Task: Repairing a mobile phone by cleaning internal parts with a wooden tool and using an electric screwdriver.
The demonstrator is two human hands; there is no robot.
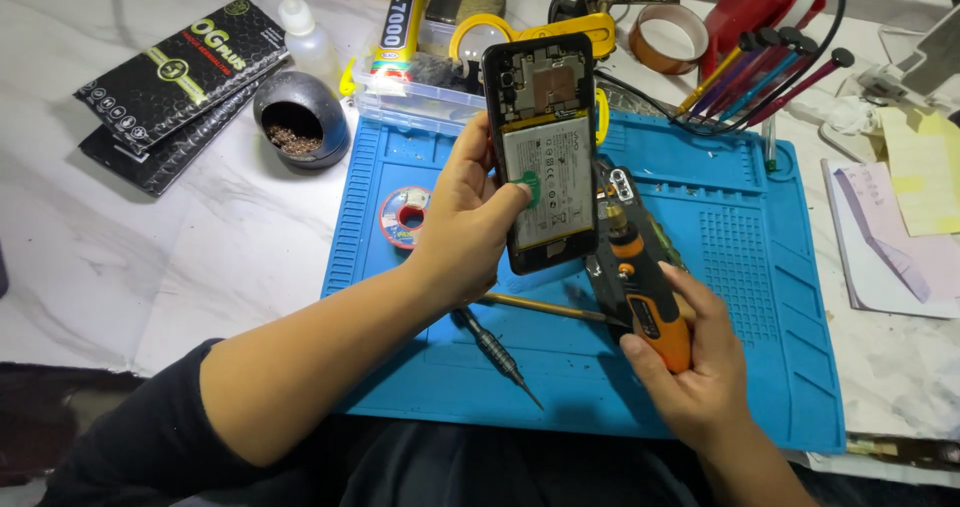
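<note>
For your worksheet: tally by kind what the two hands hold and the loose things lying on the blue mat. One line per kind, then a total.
Opened phone, in left hand: 1
Orange electric screwdriver, in right hand: 1
Dark hand screwdriver: 1
Thin stick: 1
Solder spool: 1
Total: 5

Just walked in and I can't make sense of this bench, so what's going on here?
A person holds an opened phone upright in the left hand, back cover off, with the white battery and circuit boards exposed. The right hand grips an orange electric screwdriver, its tip up by the phone's lower right edge. Both are above a blue repair mat, where a dark hand screwdriver, a thin stick and a solder spool lie.
</note>
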